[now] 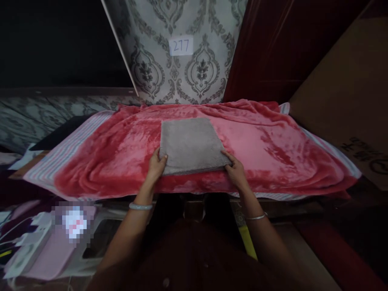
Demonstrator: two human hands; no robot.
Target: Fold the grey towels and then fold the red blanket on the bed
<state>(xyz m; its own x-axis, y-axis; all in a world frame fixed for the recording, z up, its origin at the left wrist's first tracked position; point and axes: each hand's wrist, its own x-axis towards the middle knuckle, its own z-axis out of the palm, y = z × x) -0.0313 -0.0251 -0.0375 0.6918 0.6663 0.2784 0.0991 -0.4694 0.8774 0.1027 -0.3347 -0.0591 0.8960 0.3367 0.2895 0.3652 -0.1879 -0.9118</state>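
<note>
A folded grey plush cloth (190,143), roughly square, lies in front of me on a red plush blanket (121,157). My left hand (157,165) grips its near left corner, thumb on top and the other fingers along the side edge. At the near right corner my right hand (235,167) holds the cloth the same way, fingers partly hidden. The cloth's near edge shows more than one layer. Beneath the red blanket, a striped cloth (71,139) sticks out at the sides.
Behind the blanket is a patterned wall with a paper marked 277 (181,45). A dark screen (60,44) stands at back left, a large cardboard box (348,93) at right. Low on the left are a power strip (28,246) and a pink object (57,254).
</note>
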